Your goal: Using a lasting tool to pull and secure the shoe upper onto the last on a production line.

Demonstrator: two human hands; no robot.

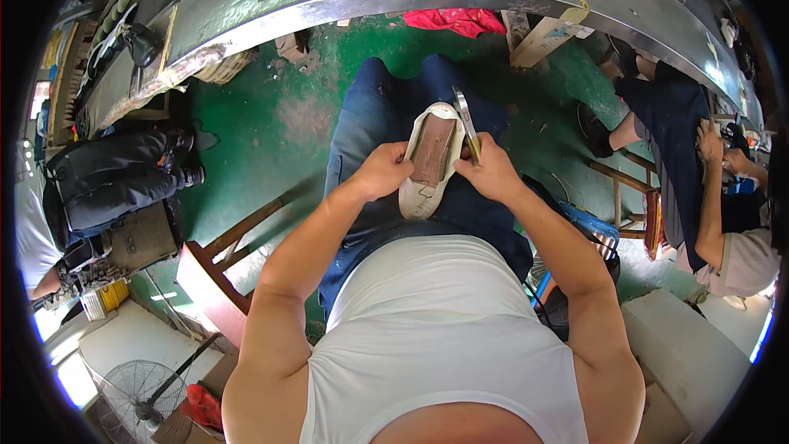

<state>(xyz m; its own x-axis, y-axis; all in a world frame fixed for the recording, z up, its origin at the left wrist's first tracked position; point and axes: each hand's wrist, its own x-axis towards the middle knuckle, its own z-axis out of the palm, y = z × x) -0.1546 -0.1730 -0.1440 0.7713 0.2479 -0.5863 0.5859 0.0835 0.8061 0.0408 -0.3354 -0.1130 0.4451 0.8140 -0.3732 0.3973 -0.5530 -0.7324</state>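
Note:
A white shoe [423, 197] lies bottom up over my thighs, its pale edge folded in around a long brown inner board [433, 148]. With the fingers closed on its left edge, my left hand [385, 171] holds it near the middle. My right hand [486, 168] is at the opposite edge, thumb against the shoe. A metal tool like a pair of pincers [466, 119] is tucked in that hand, its silver end pointing away from me along the shoe's right side. The palm hides part of the tool.
Beyond my knees runs a metal-edged workbench [329, 8]. A red cloth [456, 21] and a wooden board [544, 39] are under it. Other people sit at left and right. A wooden stool [629, 189] stands at right, a fan [144, 395] at lower left.

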